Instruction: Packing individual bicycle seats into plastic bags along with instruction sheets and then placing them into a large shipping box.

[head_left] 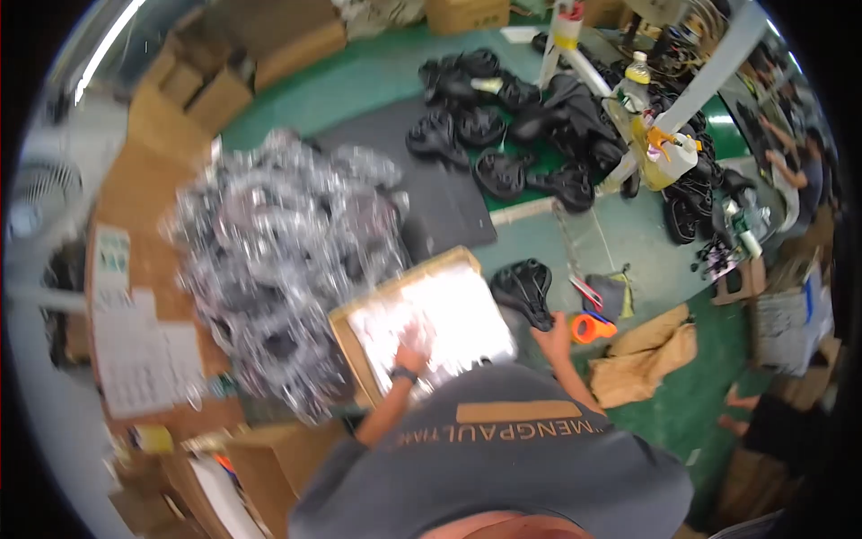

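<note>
At the near edge of the bench, my right hand [551, 339] is closed on the narrow nose of a black bicycle saddle [523, 286], whose wide end points away from me. To its left is a shallow cardboard box [359, 357] holding a stack of shiny clear plastic bags [458, 314], washed out by glare. My left hand [413, 357], with a dark band at the wrist, reaches over the box and touches the plastic. Its fingers blur into the bright sheets, so their pose is unclear.
Left of the box rises a large heap of plastic-wrapped saddles [287, 242]. Bare black saddles [503, 171] lie farther back. An orange tape roll [588, 328] and brown paper [642, 359] sit at right. A white post [709, 76] and spray bottle [669, 157] stand beyond.
</note>
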`<action>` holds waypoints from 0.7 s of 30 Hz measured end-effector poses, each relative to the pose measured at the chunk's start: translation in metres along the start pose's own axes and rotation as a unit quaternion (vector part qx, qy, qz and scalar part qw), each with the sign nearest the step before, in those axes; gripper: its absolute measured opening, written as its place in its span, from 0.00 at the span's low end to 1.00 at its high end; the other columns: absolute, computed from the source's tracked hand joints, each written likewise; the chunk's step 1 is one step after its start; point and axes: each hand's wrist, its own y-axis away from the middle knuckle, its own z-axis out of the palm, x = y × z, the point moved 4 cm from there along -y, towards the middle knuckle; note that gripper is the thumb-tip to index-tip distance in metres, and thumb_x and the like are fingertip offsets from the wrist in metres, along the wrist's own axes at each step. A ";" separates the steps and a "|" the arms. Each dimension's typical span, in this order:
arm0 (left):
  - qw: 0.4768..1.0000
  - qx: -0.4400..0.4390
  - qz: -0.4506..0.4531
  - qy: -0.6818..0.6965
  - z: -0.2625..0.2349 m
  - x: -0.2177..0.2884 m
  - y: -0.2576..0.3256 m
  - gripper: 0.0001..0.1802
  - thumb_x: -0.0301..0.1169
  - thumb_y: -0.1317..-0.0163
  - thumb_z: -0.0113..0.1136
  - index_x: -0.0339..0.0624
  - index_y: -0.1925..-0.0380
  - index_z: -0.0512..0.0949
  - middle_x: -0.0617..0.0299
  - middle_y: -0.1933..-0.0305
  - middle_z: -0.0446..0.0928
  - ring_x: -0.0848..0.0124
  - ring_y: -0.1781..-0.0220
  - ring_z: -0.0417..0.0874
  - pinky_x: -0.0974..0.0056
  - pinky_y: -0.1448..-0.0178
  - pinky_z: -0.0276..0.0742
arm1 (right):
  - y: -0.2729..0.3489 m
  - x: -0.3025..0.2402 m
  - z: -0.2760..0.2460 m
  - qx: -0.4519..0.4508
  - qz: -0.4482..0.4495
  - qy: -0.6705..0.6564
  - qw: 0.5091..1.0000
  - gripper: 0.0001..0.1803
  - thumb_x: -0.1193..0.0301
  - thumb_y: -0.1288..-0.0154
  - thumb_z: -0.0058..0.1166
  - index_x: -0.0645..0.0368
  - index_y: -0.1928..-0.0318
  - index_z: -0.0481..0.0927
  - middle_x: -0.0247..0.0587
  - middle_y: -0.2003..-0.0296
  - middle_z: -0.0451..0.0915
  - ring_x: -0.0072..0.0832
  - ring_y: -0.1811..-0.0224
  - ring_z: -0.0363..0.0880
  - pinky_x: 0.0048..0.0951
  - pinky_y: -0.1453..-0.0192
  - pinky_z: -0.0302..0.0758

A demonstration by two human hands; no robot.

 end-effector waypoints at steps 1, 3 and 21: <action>0.898 -0.234 -0.229 0.295 -0.028 -0.003 -0.032 0.26 0.30 0.28 0.56 0.37 0.31 0.71 0.41 0.31 0.77 0.56 0.34 0.81 0.51 0.36 0.82 | 0.025 0.027 -0.001 -0.002 0.011 0.006 1.000 0.36 0.65 0.52 0.79 0.65 0.46 0.74 0.60 0.58 0.86 0.54 0.53 0.88 0.48 0.46 0.82; 0.974 0.067 -0.103 0.193 0.000 -0.004 -0.002 0.21 0.37 0.27 0.59 0.36 0.40 0.79 0.46 0.45 0.86 0.52 0.43 0.86 0.48 0.38 0.82 | 0.045 0.020 -0.022 -0.036 0.019 0.066 0.997 0.38 0.65 0.53 0.79 0.65 0.45 0.73 0.60 0.58 0.86 0.54 0.53 0.88 0.48 0.46 0.81; 0.792 0.023 -0.340 0.506 -0.130 0.038 -0.104 0.18 0.44 0.32 0.69 0.38 0.63 0.85 0.47 0.63 0.88 0.56 0.62 0.91 0.54 0.58 0.84 | 0.087 0.050 0.011 -0.326 0.418 -0.331 0.781 0.30 0.52 0.32 0.71 0.61 0.42 0.78 0.46 0.56 0.87 0.34 0.64 0.85 0.33 0.65 0.86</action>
